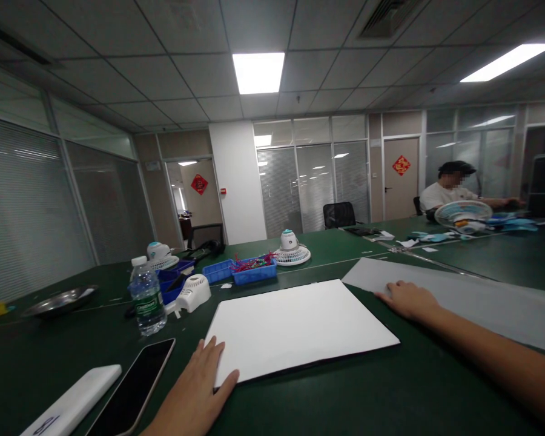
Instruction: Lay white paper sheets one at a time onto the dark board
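A white sheet point(295, 330) lies on the green table, with a dark edge showing beneath it. My left hand point(200, 384) rests at its near left corner, fingers apart, the fingertips on the sheet's left edge. To the right, my right hand point(406, 298) lies with spread fingers on the left part of a larger grey sheet point(476, 297). Neither hand grips anything. Left of my left hand are a dark-screened phone point(134, 387) and a white flat box point(75, 402).
Beyond stand a water bottle point(148, 300), a white plastic housing point(194, 293), blue bins point(254, 275) with wires, and a fan part point(291, 251). A metal dish point(61, 301) lies at left. A person point(449, 191) sits at the far right behind a fan grille point(463, 213).
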### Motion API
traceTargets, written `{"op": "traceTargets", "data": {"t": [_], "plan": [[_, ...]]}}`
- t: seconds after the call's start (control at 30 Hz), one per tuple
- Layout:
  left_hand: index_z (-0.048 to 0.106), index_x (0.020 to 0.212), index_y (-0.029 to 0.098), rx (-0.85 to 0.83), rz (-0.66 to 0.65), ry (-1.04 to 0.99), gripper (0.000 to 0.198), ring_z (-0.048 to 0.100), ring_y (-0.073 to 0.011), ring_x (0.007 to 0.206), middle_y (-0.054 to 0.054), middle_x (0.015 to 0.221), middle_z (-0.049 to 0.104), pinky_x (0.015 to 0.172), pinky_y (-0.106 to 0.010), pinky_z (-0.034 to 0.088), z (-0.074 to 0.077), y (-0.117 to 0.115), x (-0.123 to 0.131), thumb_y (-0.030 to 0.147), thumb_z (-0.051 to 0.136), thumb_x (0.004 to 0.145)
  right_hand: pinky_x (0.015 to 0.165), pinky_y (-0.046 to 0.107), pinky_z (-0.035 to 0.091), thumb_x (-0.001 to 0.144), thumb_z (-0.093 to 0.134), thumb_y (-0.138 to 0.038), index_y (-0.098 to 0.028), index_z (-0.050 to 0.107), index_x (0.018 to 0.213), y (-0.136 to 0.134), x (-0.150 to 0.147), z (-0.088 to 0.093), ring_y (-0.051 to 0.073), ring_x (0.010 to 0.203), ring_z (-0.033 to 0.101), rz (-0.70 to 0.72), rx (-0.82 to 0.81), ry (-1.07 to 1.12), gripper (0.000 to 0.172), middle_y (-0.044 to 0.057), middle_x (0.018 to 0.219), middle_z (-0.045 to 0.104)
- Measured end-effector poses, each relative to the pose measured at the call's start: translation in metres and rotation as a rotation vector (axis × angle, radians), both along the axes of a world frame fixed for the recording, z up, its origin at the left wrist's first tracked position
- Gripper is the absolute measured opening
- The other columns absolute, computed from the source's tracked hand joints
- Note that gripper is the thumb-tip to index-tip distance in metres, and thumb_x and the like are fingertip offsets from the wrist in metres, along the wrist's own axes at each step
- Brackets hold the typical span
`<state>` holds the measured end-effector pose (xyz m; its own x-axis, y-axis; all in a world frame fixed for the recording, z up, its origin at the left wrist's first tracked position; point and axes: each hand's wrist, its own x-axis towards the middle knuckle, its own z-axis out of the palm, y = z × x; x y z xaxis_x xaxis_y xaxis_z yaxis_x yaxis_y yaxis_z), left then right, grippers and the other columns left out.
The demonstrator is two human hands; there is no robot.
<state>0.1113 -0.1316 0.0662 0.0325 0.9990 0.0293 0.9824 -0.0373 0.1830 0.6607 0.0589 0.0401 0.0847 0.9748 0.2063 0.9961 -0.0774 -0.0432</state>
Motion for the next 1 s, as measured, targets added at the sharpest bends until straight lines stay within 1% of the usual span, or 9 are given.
{"op": "traceTargets", "data": {"t": [0.1,0.17,0.3,0.47,0.63,0.73,0.8,0.87,1.0], "plan": [[0.027,0.156,0.005,0.01,-0.008,-0.002,0.091,0.009,-0.0323,0.153,-0.015,0.166,0.016,0.125,-0.052,0.016,-0.001,0.0,0.0,0.07,0.031,0.092,0.093,0.059,0.045,0.088,0.032,-0.078,-0.01,0.071,0.117,0.002,0.002,0.0,0.046,0.12,0.057,-0.082,0.001,-0.008,0.084,0.03,0.125,0.063],[0.028,0.156,0.005,0.007,-0.01,0.013,0.09,0.009,-0.0319,0.153,-0.015,0.166,0.017,0.125,-0.052,0.015,0.0,0.0,0.001,0.069,0.031,0.093,0.097,0.061,0.042,0.087,0.032,-0.079,-0.009,0.071,0.117,0.004,0.005,0.001,0.048,0.123,0.054,-0.126,-0.001,-0.01,0.086,0.031,0.126,0.062],[0.03,0.156,0.008,-0.019,-0.008,0.056,0.087,0.009,-0.0305,0.153,-0.013,0.166,0.018,0.125,-0.05,0.015,0.003,-0.001,0.006,0.068,0.03,0.093,0.099,0.06,0.04,0.089,0.036,-0.074,-0.01,0.071,0.119,0.007,0.007,0.004,0.047,0.126,0.052,-0.16,-0.002,-0.009,0.079,0.029,0.127,0.063],[0.027,0.157,0.008,-0.04,0.0,0.056,0.088,0.007,-0.03,0.153,-0.013,0.167,0.015,0.126,-0.048,0.013,0.003,0.001,0.006,0.069,0.028,0.093,0.095,0.057,0.043,0.093,0.039,-0.065,-0.012,0.07,0.117,0.004,0.0,0.005,0.045,0.123,0.054,-0.132,0.021,-0.012,0.067,0.028,0.125,0.063],[0.025,0.157,0.01,-0.032,0.0,0.026,0.089,0.002,-0.031,0.153,-0.012,0.167,0.013,0.126,-0.05,0.013,0.001,-0.001,0.006,0.072,0.028,0.093,0.09,0.053,0.046,0.095,0.047,-0.043,-0.011,0.069,0.113,-0.008,-0.008,0.015,0.041,0.115,0.059,-0.075,0.075,-0.005,0.043,0.026,0.117,0.067],[0.021,0.158,0.009,-0.057,-0.001,0.038,0.094,-0.001,-0.0313,0.152,-0.011,0.167,0.009,0.126,-0.052,0.011,0.005,-0.003,0.009,0.076,0.028,0.091,0.085,0.048,0.048,0.098,0.038,-0.031,-0.01,0.068,0.107,-0.02,-0.014,0.027,0.037,0.103,0.066,-0.032,0.122,0.014,0.038,0.025,0.106,0.071],[0.019,0.158,0.008,-0.079,-0.001,0.045,0.098,-0.002,-0.0315,0.152,-0.012,0.166,0.006,0.125,-0.052,0.01,0.009,-0.003,0.012,0.077,0.032,0.089,0.082,0.047,0.049,0.1,0.032,-0.031,-0.011,0.067,0.106,-0.031,-0.024,0.037,0.035,0.095,0.068,0.002,0.165,0.027,0.041,0.023,0.1,0.072],[0.02,0.157,0.007,-0.089,0.003,0.034,0.099,-0.001,-0.0313,0.152,-0.012,0.166,0.006,0.125,-0.052,0.01,0.011,-0.003,0.012,0.077,0.035,0.088,0.081,0.047,0.049,0.102,0.027,-0.037,-0.012,0.065,0.109,-0.043,-0.04,0.045,0.034,0.092,0.068,0.055,0.211,0.038,0.046,0.023,0.099,0.071],[0.022,0.157,0.006,-0.048,0.021,-0.024,0.1,0.004,-0.0311,0.152,-0.013,0.166,0.009,0.125,-0.05,0.012,0.006,0.001,0.006,0.074,0.041,0.087,0.088,0.046,0.049,0.103,0.025,-0.053,-0.012,0.059,0.127,-0.073,-0.088,0.048,0.033,0.102,0.066,0.28,0.236,0.056,0.059,0.02,0.113,0.071]]}}
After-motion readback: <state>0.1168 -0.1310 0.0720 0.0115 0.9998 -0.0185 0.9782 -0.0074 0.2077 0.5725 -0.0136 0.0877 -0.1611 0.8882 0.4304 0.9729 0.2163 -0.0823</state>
